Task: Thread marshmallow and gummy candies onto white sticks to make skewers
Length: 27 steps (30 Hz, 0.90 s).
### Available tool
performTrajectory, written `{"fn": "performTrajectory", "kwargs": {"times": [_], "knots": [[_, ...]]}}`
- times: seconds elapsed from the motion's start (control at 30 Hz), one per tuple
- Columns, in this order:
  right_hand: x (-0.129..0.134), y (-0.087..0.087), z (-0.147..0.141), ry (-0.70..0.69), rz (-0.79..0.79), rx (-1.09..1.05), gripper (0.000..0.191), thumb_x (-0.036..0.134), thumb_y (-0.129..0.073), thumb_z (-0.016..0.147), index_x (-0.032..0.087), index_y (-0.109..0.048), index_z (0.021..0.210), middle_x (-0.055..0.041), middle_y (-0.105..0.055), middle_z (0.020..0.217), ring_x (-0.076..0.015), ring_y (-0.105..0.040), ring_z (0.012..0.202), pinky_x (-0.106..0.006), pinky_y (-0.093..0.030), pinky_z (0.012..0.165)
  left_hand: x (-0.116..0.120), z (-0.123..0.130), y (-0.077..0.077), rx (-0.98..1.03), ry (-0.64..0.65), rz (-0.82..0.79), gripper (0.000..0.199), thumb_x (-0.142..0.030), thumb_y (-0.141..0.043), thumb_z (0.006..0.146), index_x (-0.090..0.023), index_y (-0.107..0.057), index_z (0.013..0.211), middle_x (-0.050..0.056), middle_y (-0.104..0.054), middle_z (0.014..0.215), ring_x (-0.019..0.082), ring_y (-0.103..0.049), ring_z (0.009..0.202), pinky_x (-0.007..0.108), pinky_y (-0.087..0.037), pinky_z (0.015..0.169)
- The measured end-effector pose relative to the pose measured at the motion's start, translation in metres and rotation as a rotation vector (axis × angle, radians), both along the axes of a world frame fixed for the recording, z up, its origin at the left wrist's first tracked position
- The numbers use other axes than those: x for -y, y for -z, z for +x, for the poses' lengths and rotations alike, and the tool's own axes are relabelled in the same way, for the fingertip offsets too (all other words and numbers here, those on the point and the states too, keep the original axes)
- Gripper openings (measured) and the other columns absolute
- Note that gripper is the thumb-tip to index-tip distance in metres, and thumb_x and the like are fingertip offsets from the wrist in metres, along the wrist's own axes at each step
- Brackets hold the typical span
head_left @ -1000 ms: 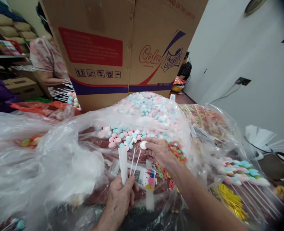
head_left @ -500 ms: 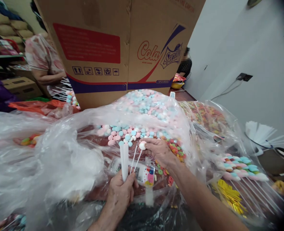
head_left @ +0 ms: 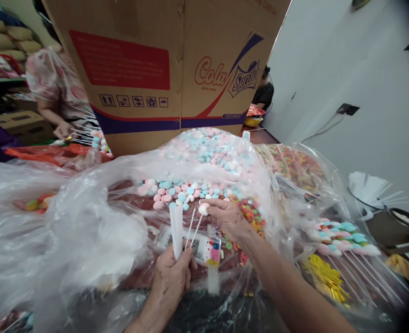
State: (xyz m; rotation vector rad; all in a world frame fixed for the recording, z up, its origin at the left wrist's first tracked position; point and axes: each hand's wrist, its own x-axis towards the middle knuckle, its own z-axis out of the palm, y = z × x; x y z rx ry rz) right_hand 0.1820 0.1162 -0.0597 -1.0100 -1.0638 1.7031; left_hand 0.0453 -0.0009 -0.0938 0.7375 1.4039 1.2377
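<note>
My left hand (head_left: pixel 173 273) is closed around a bundle of white sticks (head_left: pixel 176 226), with two thin ones standing apart from the rest. On the tip of one thin stick (head_left: pixel 196 230) sits a white candy (head_left: pixel 203 209), pinched by the fingers of my right hand (head_left: pixel 227 217); a bit of pink shows at its top. Beyond my hands lie loose pink, blue and white round candies (head_left: pixel 181 196), spilling from a clear plastic bag (head_left: pixel 211 152). Gummy rings (head_left: pixel 249 217) lie under and beside my right wrist. A printed plastic packet (head_left: pixel 200 247) rests on the table below the sticks.
A large cardboard box (head_left: pixel 138 106) stands at the back. Finished candy sticks (head_left: pixel 346 238) and gold ties (head_left: pixel 325 277) lie to the right, near a bag of gummies (head_left: pixel 290 164). Crumpled plastic (head_left: pixel 86 240) covers the left. A co-worker (head_left: pixel 57 88) handles candy sticks behind.
The view has shifted slightly, and my hands keep nearly the same pose. Pink now shows on top of the white candy. The co-worker's hand at left has come lower into sight.
</note>
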Motion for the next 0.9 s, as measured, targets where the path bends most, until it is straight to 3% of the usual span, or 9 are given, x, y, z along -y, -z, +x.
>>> {"fn": "performTrajectory", "kwargs": {"times": [0.23,0.37,0.5,0.67,0.73,0.8,0.87,0.9], "knots": [[0.007,-0.001,0.01,-0.131,0.257,0.334,0.036,0.043,-0.077,0.075,0.022,-0.08,0.104,-0.0037,-0.077,0.106,-0.022,-0.07,0.096,-0.036,-0.053,0.091,0.0,0.001,0.005,0.053,-0.026,-0.007,0.035,-0.051,-0.07,0.069,-0.019,-0.058,0.068,-0.006,-0.054,0.046,0.004,-0.028,0.026,0.018,-0.017,0.027],[0.017,0.002,0.013,-0.152,0.429,0.513,0.039,0.043,-0.062,0.087,0.02,-0.077,0.115,-0.0059,-0.078,0.1,-0.0224,-0.072,0.084,-0.037,-0.056,0.083,-0.001,0.0,0.02,0.023,-0.029,0.0,0.041,-0.058,-0.071,0.069,-0.019,-0.058,0.068,-0.006,-0.054,0.045,0.005,-0.026,0.026,0.02,-0.018,0.027],[0.038,0.011,0.004,-0.11,0.689,0.63,0.036,0.032,-0.051,0.093,0.024,-0.074,0.119,-0.0074,-0.075,0.113,-0.0238,-0.069,0.104,-0.036,-0.053,0.094,-0.001,-0.003,0.027,-0.011,-0.013,-0.009,0.044,-0.061,-0.072,0.069,-0.02,-0.058,0.066,-0.005,-0.055,0.046,0.005,-0.028,0.027,0.021,-0.02,0.027],[0.061,0.013,-0.006,-0.291,0.774,0.691,0.034,0.028,-0.046,0.096,0.028,-0.074,0.115,-0.006,-0.076,0.108,-0.0226,-0.07,0.098,-0.034,-0.052,0.09,0.0,-0.003,0.022,0.0,-0.033,-0.019,0.044,-0.059,-0.074,0.066,-0.02,-0.054,0.06,-0.006,-0.053,0.045,0.005,-0.029,0.026,0.02,-0.017,0.026],[0.054,0.006,0.002,-0.254,0.726,0.675,0.034,0.032,-0.047,0.097,0.028,-0.072,0.12,-0.005,-0.076,0.112,-0.0222,-0.069,0.101,-0.034,-0.051,0.092,0.0,0.0,0.019,0.012,-0.069,-0.018,0.046,-0.062,-0.073,0.065,-0.02,-0.055,0.06,-0.006,-0.051,0.044,0.004,-0.027,0.025,0.019,-0.016,0.026],[0.036,-0.003,0.018,-0.125,0.677,0.733,0.035,0.033,-0.049,0.097,0.026,-0.071,0.122,-0.0055,-0.075,0.115,-0.0232,-0.068,0.104,-0.034,-0.05,0.092,-0.001,0.003,0.017,0.019,-0.095,-0.017,0.048,-0.064,-0.071,0.063,-0.02,-0.054,0.06,-0.007,-0.048,0.041,0.004,-0.026,0.023,0.019,-0.014,0.026],[0.013,-0.009,0.035,0.02,0.689,0.955,0.031,0.027,-0.05,0.095,0.023,-0.074,0.115,-0.0088,-0.074,0.111,-0.0259,-0.066,0.102,-0.036,-0.048,0.09,-0.002,0.004,0.016,0.015,-0.099,-0.012,0.049,-0.066,-0.07,0.064,-0.02,-0.052,0.059,-0.008,-0.046,0.037,0.004,-0.025,0.022,0.018,-0.013,0.027],[0.002,-0.011,0.043,0.014,0.711,1.087,0.029,0.022,-0.05,0.093,0.021,-0.075,0.108,-0.0103,-0.074,0.105,-0.0268,-0.065,0.099,-0.037,-0.046,0.089,-0.002,0.004,0.014,0.012,-0.084,-0.01,0.049,-0.065,-0.07,0.065,-0.02,-0.052,0.059,-0.008,-0.045,0.036,0.004,-0.026,0.022,0.018,-0.013,0.027]]}}
